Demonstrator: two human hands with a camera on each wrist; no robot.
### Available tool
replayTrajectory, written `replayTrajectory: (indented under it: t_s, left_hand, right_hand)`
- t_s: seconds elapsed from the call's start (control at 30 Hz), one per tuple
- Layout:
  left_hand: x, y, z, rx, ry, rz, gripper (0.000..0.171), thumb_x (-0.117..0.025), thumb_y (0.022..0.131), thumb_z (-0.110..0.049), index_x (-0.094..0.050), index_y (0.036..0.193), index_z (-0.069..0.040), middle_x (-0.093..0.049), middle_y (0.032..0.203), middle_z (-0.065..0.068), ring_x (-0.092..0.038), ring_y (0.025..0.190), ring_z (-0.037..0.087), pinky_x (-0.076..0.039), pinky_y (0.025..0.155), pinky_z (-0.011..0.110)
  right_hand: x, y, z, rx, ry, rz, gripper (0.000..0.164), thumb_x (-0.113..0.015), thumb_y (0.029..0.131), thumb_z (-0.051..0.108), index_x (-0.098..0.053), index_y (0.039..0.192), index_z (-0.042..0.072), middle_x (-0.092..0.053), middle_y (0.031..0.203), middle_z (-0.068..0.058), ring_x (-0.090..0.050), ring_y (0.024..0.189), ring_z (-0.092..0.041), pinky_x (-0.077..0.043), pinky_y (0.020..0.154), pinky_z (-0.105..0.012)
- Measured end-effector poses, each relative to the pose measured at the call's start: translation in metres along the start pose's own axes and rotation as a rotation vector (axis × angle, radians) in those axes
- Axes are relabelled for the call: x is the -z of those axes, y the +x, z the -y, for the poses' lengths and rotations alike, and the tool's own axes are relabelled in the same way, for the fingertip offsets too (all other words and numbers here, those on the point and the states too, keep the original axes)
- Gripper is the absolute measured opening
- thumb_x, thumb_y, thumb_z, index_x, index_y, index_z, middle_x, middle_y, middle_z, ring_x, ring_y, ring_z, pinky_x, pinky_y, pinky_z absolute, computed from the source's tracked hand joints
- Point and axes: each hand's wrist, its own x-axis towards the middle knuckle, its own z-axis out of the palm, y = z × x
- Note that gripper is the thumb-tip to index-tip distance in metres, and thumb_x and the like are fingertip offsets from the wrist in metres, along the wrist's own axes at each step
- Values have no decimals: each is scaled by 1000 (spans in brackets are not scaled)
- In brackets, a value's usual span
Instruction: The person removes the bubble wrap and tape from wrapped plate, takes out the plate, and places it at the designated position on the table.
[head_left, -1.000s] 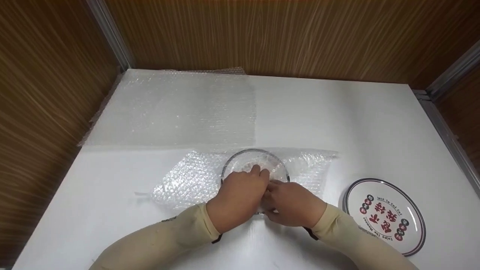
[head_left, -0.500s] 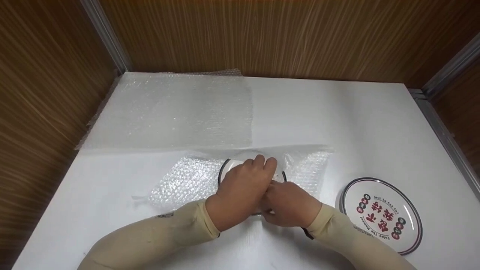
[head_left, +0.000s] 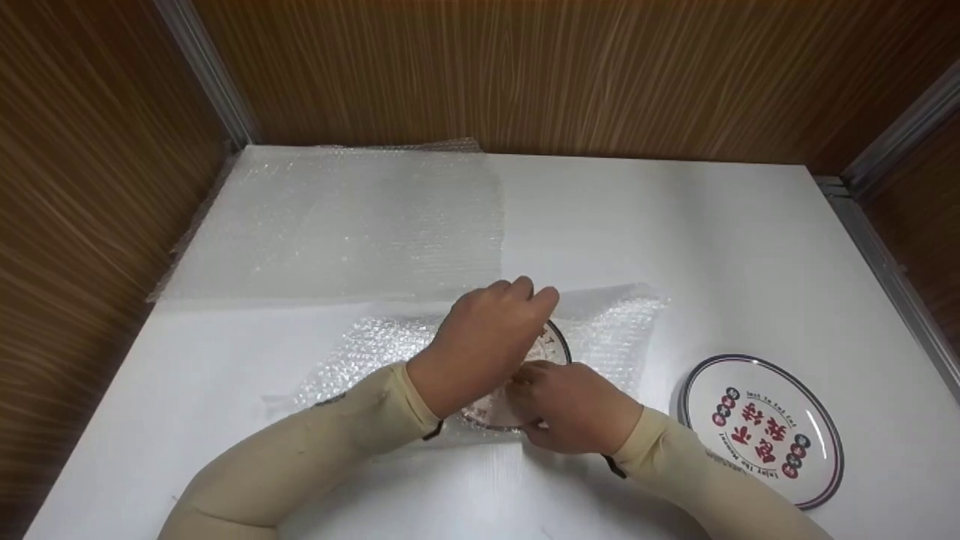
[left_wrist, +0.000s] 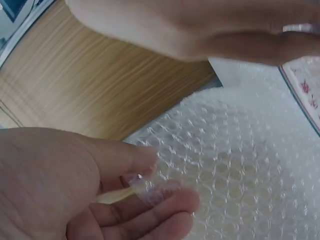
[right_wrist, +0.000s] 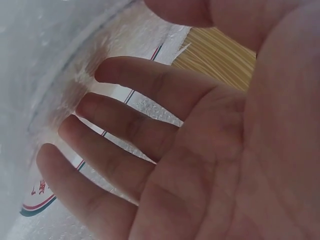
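Observation:
A round white plate (head_left: 553,346) with a dark rim and red print lies on a sheet of bubble wrap (head_left: 615,337), partly hidden by both hands. My left hand (head_left: 487,337) is raised over the plate's far left side. In the left wrist view, its thumb and fingers pinch a corner of the bubble wrap (left_wrist: 230,165). The right hand (head_left: 577,405) stays low at the plate's near right side. Seen from the right wrist, that hand's fingers (right_wrist: 120,125) are extended and slightly bent, their tips against wrap folded over the plate (right_wrist: 40,202).
A second printed plate (head_left: 765,431) lies at the right, beside the right forearm. Flat bubble wrap sheets (head_left: 337,225) cover the back left of the white table (head_left: 660,232). Wood-grain panels (head_left: 525,75) enclose the table at the back and sides.
My left hand has risen and moved away from me, pulling the wrap's corner off the plate's middle. The right hand has stayed almost in place at the near side.

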Motion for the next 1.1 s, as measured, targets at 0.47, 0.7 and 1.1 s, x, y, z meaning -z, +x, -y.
replayTrajectory:
  t_s: [0.47,0.7,1.1]
  left_hand:
    - [-30,37,78,175,-225,-22,13,-52,104,-5,-58,93,-1,-61,81,11,-59,69,24,-54,60,38]
    - [-54,34,104,308,-306,84,51,-59,100,-9,-40,146,-1,-70,111,20,-66,81,25,-57,72,39]
    - [-87,31,121,211,-276,263,98,-55,95,-3,13,165,-16,-13,170,22,-50,139,37,-57,88,40]
  right_hand:
    - [0,1,-1,11,-54,-3,21,-81,76,20,-60,81,16,-48,81,6,-54,73,-12,-49,54,-31]
    - [0,1,-1,25,-39,-35,24,-79,73,16,-55,75,18,-43,77,7,-47,66,-10,-44,51,-29]
    - [1,0,-3,18,-32,-12,24,-80,76,21,-57,78,18,-45,79,7,-50,69,-11,-47,54,-31]
